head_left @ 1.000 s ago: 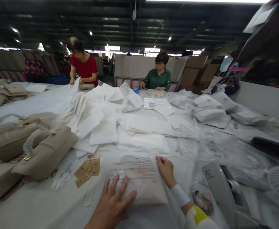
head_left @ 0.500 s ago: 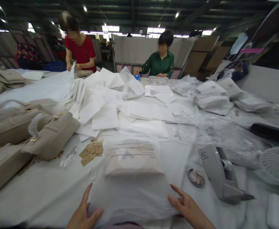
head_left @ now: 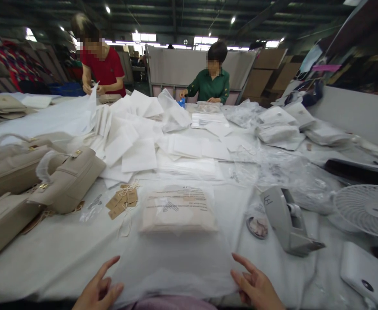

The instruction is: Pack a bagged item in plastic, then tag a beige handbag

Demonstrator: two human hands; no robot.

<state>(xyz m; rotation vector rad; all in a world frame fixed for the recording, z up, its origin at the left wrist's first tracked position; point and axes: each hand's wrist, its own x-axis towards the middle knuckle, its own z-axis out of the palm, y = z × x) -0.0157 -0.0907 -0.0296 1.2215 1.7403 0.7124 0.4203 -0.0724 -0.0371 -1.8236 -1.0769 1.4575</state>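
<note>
On the table, a bagged packet lay in the middle, its loose bag end reaching back to the near edge between the left hand and right hand. Tags lay just left of the packet, handbags farther left. A tape dispenser stood to its right, a fan beyond that. Sheets lay piled behind, two people at the far edge.
</note>
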